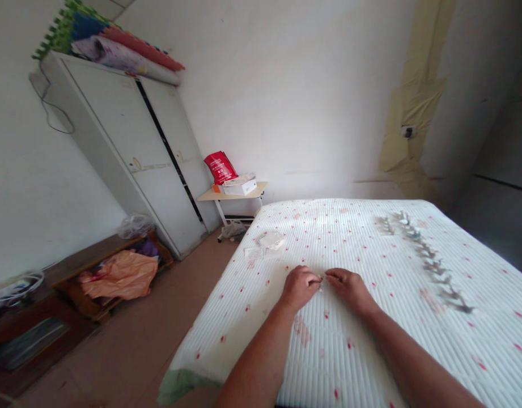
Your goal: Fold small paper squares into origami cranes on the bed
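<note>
My left hand [301, 287] is closed in a pinch above the middle of the bed. Close beside it, my right hand [349, 287] is pinched too, its fingertips almost meeting the left ones. Something tiny and pale lies between the fingertips, too small to make out. Both hands are low over the white ribbed bed cover [341, 351] with red and pink marks. To the right, several small greyish pieces [435, 265] lie in a long row, blurred. Left of my hands are a pale clear packet [272, 240] and what looks like a flat clear sheet.
A grey metal cabinet [128, 147] with rolled mats on top stands at the left. Against the wall, a small table [209, 195] holds a red bag [220, 168] and a white box [240, 186]. An orange plastic bag [120, 274] sits on a low wooden shelf.
</note>
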`<act>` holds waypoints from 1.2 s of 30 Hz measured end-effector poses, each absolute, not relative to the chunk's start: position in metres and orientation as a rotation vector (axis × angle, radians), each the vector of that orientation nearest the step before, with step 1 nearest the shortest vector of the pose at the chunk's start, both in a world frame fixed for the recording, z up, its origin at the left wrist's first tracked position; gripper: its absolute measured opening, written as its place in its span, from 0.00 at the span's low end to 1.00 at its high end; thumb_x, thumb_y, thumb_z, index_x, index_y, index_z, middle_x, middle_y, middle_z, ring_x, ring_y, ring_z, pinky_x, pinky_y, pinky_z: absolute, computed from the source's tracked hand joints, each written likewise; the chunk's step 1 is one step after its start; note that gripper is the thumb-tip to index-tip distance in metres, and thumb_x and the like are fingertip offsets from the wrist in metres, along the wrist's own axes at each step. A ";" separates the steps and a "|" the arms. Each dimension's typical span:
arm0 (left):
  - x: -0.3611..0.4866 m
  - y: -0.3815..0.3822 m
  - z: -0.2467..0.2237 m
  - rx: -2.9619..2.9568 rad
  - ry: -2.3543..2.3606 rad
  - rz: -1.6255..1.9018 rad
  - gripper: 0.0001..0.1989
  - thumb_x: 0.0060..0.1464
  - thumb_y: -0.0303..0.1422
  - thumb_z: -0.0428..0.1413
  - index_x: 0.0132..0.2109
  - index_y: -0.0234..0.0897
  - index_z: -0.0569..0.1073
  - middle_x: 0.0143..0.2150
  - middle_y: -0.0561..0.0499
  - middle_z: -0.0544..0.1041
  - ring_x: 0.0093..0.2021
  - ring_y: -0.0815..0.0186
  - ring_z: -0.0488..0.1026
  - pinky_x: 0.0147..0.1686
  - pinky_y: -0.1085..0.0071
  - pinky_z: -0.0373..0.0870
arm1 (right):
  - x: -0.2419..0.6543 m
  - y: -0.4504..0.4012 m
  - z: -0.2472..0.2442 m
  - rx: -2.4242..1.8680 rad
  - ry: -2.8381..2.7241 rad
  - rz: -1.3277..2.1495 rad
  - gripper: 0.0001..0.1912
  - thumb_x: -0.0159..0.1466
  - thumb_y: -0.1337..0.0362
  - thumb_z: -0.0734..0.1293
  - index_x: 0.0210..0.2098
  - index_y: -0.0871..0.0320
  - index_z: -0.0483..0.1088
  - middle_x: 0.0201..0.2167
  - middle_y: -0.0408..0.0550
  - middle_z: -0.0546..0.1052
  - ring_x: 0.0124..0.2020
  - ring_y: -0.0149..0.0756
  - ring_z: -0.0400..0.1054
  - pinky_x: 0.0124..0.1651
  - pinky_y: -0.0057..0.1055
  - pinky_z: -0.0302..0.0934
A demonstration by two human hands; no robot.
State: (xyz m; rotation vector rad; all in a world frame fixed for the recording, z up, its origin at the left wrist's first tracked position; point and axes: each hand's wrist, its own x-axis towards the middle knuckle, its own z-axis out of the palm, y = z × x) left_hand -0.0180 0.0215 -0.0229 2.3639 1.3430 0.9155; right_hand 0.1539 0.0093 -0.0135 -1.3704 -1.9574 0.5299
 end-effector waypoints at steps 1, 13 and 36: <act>-0.018 0.021 -0.023 2.351 1.338 0.924 0.07 0.46 0.27 0.55 0.34 0.39 0.77 0.32 0.52 0.75 0.36 0.69 0.69 0.38 0.74 0.63 | 0.157 0.011 -0.016 -1.376 -1.894 0.578 0.16 0.60 0.61 0.55 0.36 0.59 0.72 0.33 0.48 0.76 0.32 0.34 0.69 0.37 0.29 0.61; -0.018 0.019 -0.019 2.281 1.372 0.987 0.05 0.43 0.25 0.56 0.29 0.37 0.76 0.29 0.52 0.73 0.34 0.69 0.68 0.37 0.74 0.63 | 0.160 0.012 -0.019 -1.241 -1.940 0.627 0.15 0.52 0.69 0.56 0.33 0.57 0.72 0.33 0.47 0.75 0.35 0.34 0.68 0.40 0.30 0.62; -0.015 0.029 -0.023 2.194 1.653 1.054 0.04 0.43 0.28 0.57 0.30 0.37 0.74 0.29 0.52 0.73 0.34 0.67 0.68 0.36 0.73 0.63 | 0.158 0.012 -0.018 -1.291 -2.070 0.453 0.18 0.55 0.74 0.55 0.38 0.57 0.73 0.35 0.48 0.75 0.37 0.34 0.69 0.42 0.30 0.62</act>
